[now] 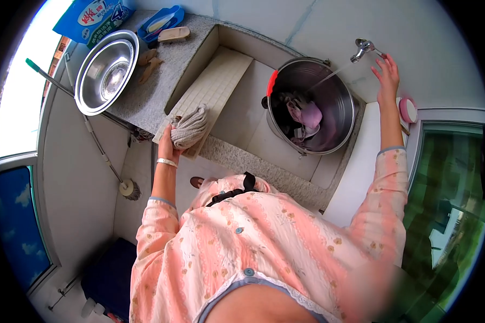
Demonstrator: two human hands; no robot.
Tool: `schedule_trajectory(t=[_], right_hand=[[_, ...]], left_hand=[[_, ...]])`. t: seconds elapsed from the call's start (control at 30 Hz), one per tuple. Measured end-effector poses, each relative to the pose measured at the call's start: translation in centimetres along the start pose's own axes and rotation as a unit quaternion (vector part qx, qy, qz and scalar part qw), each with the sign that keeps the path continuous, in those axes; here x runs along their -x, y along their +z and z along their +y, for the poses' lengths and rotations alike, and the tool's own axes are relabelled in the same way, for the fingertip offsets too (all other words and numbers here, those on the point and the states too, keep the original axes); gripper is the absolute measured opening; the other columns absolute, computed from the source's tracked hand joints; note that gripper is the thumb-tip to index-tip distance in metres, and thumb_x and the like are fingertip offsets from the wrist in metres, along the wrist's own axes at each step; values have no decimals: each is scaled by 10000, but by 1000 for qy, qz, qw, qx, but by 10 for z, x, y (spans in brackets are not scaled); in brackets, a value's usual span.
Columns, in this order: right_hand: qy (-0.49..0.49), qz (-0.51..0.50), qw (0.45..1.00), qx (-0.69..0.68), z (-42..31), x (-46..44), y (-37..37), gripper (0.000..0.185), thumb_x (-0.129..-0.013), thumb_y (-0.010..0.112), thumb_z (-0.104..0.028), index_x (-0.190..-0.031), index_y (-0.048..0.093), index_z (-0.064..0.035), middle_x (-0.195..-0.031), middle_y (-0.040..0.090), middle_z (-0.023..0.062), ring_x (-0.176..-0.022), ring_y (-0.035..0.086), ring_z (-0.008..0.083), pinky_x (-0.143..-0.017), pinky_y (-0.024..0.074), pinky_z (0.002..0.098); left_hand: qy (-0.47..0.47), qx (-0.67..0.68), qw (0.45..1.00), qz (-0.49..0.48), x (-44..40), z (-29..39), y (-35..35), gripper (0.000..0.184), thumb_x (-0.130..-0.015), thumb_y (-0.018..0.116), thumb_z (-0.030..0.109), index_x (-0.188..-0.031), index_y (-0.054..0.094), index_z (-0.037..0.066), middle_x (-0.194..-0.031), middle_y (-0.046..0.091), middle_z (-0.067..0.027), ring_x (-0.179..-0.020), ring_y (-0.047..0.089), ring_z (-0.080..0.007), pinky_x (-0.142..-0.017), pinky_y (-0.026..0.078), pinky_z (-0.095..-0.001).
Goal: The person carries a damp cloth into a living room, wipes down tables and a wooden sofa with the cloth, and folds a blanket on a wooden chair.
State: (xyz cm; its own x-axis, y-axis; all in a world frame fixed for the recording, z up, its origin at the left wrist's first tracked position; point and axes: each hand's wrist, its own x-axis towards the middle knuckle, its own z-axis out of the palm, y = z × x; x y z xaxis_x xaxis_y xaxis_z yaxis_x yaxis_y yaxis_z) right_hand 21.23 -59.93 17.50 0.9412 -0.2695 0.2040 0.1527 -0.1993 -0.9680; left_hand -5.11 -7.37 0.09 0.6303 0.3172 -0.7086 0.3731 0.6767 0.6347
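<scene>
My left hand (167, 144) is wrapped round the end of a grey bundle of mop strands (189, 127), above the near end of a ribbed washboard (213, 89) that slopes in the stone sink (242, 159). At the wall tap (362, 49), my right hand (387, 77) has its fingers apart, with fingertips at the tap's handle end. A stream of water runs from the tap into a metal bucket (337, 116) with a red patch on its rim. Pink and white cloth (305, 114) lies inside the bucket.
Metal basins (108, 72), a brush (174, 34), a blue dish (160, 22) and a blue detergent bag (91, 21) are on the left counter. A mop (129, 188) leans at the left. A pink round object (408, 110) is right of my right arm.
</scene>
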Motion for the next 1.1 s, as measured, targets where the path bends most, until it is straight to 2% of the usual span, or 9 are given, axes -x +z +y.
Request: schedule_trajectory(t=[0.13,0.27,0.3,0.33,0.4,0.63,0.83,1.1], right_hand=[[-7,3,1000,-4,3,2,3,488,-870,546,-61,-1327,379,-25,-1338,406,139,-1121,512,203,-824,527,295],[-13,11,1000,9,5,4,3,485,-875,539,-56,-1333,380,-42,-1345,404,135,-1110,516,195,-818,528,294],[-15,8,1000,9,4,5,4,485,-875,539,-57,-1334,381,-45,-1352,399,138,-1110,518,196,-817,528,296],[-16,4,1000,9,4,6,3,486,-876,539,-59,-1336,381,-48,-1358,394,141,-1111,519,198,-815,528,299],[-18,5,1000,7,8,4,1,488,-875,539,-56,-1337,382,-51,-1364,389,145,-1113,520,199,-815,527,302],[-37,8,999,11,16,4,2,477,-889,520,-49,-1345,377,-54,-1353,416,139,-1143,510,214,-848,521,318],[-64,11,998,0,23,1,4,481,-870,512,-14,-1330,376,-54,-1335,403,175,-1116,524,219,-806,538,306],[-75,14,997,6,20,5,8,476,-857,504,8,-1312,375,-47,-1295,435,153,-1105,522,211,-792,548,300]], left_hand=[[-5,-6,999,-31,-1,0,-2,393,-934,461,373,-1164,495,55,-1138,590,-108,-1042,589,-253,-895,483,-442],[-2,-3,1000,-19,-3,-1,-3,406,-930,470,376,-1176,477,53,-1163,578,-114,-1059,583,-263,-895,484,-450],[5,14,1000,-22,0,0,-1,315,-913,516,356,-1029,519,64,-1020,611,-90,-934,630,-235,-753,552,-430],[2,9,1000,-24,1,0,0,315,-913,516,356,-1029,519,64,-1020,611,-90,-934,630,-235,-753,552,-430],[-6,-7,1000,-27,0,1,-2,376,-927,476,369,-1157,479,71,-1172,571,-116,-1072,575,-272,-905,482,-472],[3,-4,999,-41,4,2,3,414,-933,457,374,-1222,462,78,-1181,568,-106,-1086,569,-266,-907,481,-468],[-16,-18,999,-23,0,2,0,365,-941,448,362,-1175,478,82,-1171,573,-91,-1078,572,-264,-906,481,-468],[4,-27,1000,-15,-2,1,-3,300,-934,464,352,-1058,504,82,-1132,592,-93,-1037,593,-267,-862,512,-457]])
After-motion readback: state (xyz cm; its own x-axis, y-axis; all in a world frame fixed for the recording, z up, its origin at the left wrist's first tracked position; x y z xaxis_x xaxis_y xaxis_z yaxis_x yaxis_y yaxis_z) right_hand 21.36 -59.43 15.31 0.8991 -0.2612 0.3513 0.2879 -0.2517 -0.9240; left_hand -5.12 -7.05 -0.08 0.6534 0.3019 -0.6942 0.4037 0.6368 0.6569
